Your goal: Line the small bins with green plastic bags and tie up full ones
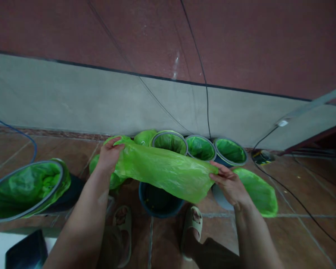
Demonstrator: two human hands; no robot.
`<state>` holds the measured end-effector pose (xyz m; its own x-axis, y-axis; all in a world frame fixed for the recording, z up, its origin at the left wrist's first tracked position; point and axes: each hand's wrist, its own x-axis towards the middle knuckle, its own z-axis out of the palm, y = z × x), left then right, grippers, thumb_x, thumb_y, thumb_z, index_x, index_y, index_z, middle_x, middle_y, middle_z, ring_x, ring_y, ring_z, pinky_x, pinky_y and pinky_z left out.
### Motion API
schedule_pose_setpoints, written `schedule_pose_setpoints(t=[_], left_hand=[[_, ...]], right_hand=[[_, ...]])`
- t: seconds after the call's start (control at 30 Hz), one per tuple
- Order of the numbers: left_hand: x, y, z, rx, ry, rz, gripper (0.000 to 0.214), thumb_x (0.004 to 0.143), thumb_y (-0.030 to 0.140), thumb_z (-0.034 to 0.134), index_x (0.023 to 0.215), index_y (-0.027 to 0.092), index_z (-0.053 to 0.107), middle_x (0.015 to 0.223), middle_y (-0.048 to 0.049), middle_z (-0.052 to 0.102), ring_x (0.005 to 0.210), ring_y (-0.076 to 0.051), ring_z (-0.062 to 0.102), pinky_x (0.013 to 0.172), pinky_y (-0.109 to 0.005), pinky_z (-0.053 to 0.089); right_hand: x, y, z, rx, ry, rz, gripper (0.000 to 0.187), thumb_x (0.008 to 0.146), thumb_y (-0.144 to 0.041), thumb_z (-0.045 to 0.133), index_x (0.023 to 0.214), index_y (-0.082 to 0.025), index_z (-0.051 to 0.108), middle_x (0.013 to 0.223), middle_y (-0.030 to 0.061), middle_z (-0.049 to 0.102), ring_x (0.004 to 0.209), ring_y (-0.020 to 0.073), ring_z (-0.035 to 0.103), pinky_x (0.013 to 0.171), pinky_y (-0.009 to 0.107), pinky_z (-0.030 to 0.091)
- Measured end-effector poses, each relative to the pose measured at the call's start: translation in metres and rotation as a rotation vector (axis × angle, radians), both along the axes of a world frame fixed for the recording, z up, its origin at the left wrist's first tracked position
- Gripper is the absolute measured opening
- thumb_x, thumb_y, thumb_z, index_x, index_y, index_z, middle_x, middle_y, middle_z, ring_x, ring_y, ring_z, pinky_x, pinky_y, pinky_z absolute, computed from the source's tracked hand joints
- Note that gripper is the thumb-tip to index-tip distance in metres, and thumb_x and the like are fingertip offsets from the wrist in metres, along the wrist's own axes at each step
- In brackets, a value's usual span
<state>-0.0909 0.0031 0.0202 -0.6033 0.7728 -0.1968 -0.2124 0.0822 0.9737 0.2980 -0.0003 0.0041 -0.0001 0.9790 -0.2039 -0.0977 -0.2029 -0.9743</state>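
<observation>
Here's the count: two hands, one left hand (111, 151), one right hand (226, 178), and between them a single green bag (168, 170)! Grey-rimmed bins with green liners, four: three by the wall (100, 93), one at left (75, 191). Blue tub (161, 214), just one. Slippers (126, 224), two, a pair! Bunched green bags (118, 182) at left overlap, so no sure number there.

Left hand (111, 152) and right hand (226, 179) stretch out a green bag (165, 170).
It is over a blue bucket (159, 214). Far back, three bins (214, 152) with green insides stand by the wall (72, 93). Another bin (62, 175) is on the left.
</observation>
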Motion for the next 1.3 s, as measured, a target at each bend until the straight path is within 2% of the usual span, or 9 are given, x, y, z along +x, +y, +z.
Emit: schedule_pose_setpoints(t=[0.1, 0.27, 0.43, 0.67, 0.87, 1.03, 1.17, 1.23, 1.3], left_hand=[[-0.003, -0.002, 0.004, 0.065, -0.081, 0.005, 0.048, 0.066, 0.013, 0.068, 0.114, 0.018, 0.066, 0.068, 0.0043, 0.068, 0.058, -0.011, 0.06, 0.059, -0.023, 0.049], [-0.008, -0.005, 0.009, 0.076, -0.099, 0.042, 0.034, 0.068, 0.013, 0.064, 0.101, 0.016, 0.07, 0.07, 0.0016, 0.069, 0.059, -0.011, 0.061, 0.06, -0.023, 0.05], [-0.015, -0.005, 0.007, 0.085, -0.075, 0.044, 0.022, 0.072, 0.01, 0.061, 0.092, 0.015, 0.07, 0.075, 0.002, 0.069, 0.066, -0.01, 0.061, 0.066, -0.021, 0.05], [-0.014, -0.009, 0.011, -0.014, 0.032, -0.107, 0.015, 0.078, 0.014, 0.064, 0.092, 0.015, 0.067, 0.076, 0.0045, 0.069, 0.07, -0.011, 0.06, 0.072, -0.021, 0.049], [-0.017, -0.007, -0.001, -0.041, 0.191, -0.117, 0.011, 0.077, 0.017, 0.067, 0.088, 0.016, 0.069, 0.077, 0.0058, 0.068, 0.07, -0.008, 0.057, 0.076, -0.021, 0.047], [-0.022, -0.006, -0.006, -0.062, 0.32, -0.406, 0.04, 0.065, 0.021, 0.077, 0.103, 0.015, 0.068, 0.079, 0.0028, 0.068, 0.073, -0.012, 0.058, 0.072, -0.023, 0.046], [-0.015, -0.004, -0.003, -0.287, 0.716, -0.476, 0.038, 0.062, 0.025, 0.073, 0.099, 0.016, 0.069, 0.058, 0.0047, 0.059, 0.056, -0.013, 0.052, 0.058, -0.024, 0.041], [-0.013, -0.002, -0.003, -0.379, 0.935, -0.479, 0.031, 0.065, 0.031, 0.068, 0.092, 0.017, 0.071, 0.05, 0.0046, 0.053, 0.053, -0.015, 0.052, 0.055, -0.026, 0.04], [-0.014, 0.0, -0.005, -0.405, 1.035, -0.464, 0.028, 0.067, 0.037, 0.064, 0.086, 0.018, 0.071, 0.048, 0.0031, 0.052, 0.053, -0.018, 0.054, 0.055, -0.028, 0.04]], right_hand=[[0.001, -0.002, 0.004, -0.029, 0.049, 0.04, 0.048, 0.059, -0.025, 0.083, 0.105, -0.024, 0.07, 0.093, 0.0014, 0.073, 0.082, 0.0157, 0.065, 0.075, 0.029, 0.05], [-0.007, -0.003, 0.002, -0.043, 0.024, 0.204, 0.052, 0.059, -0.024, 0.082, 0.109, -0.024, 0.068, 0.107, 0.0024, 0.071, 0.093, 0.0181, 0.064, 0.084, 0.031, 0.049], [-0.013, -0.003, -0.009, -0.037, -0.026, 0.29, 0.054, 0.058, -0.017, 0.078, 0.11, -0.023, 0.068, 0.101, 0.0014, 0.072, 0.089, 0.018, 0.065, 0.084, 0.032, 0.049], [0.002, 0.007, -0.021, 0.067, -0.256, 0.099, 0.035, 0.061, -0.021, 0.072, 0.096, -0.018, 0.071, 0.093, 0.003, 0.074, 0.082, 0.0186, 0.065, 0.082, 0.033, 0.049], [0.016, 0.011, -0.024, 0.206, -0.76, 0.031, 0.023, 0.077, -0.026, 0.054, 0.09, -0.019, 0.072, 0.091, 0.0051, 0.073, 0.081, 0.0204, 0.064, 0.08, 0.034, 0.047], [0.023, 0.011, -0.015, 0.272, -0.978, -0.043, 0.028, 0.081, -0.029, 0.046, 0.09, -0.016, 0.07, 0.082, 0.0074, 0.07, 0.073, 0.02, 0.061, 0.073, 0.034, 0.046], [0.029, 0.016, -0.017, 0.387, -1.011, -0.157, 0.028, 0.081, -0.033, 0.047, 0.086, -0.015, 0.068, 0.09, 0.0107, 0.067, 0.083, 0.0223, 0.06, 0.079, 0.037, 0.046], [0.032, 0.018, -0.021, 0.427, -0.956, -0.214, 0.027, 0.08, -0.037, 0.05, 0.083, -0.016, 0.067, 0.097, 0.0113, 0.066, 0.086, 0.023, 0.059, 0.08, 0.038, 0.046], [0.032, 0.02, -0.023, 0.436, -0.857, -0.249, 0.027, 0.08, -0.041, 0.053, 0.083, -0.017, 0.066, 0.098, 0.0106, 0.066, 0.086, 0.0227, 0.059, 0.079, 0.037, 0.047]])
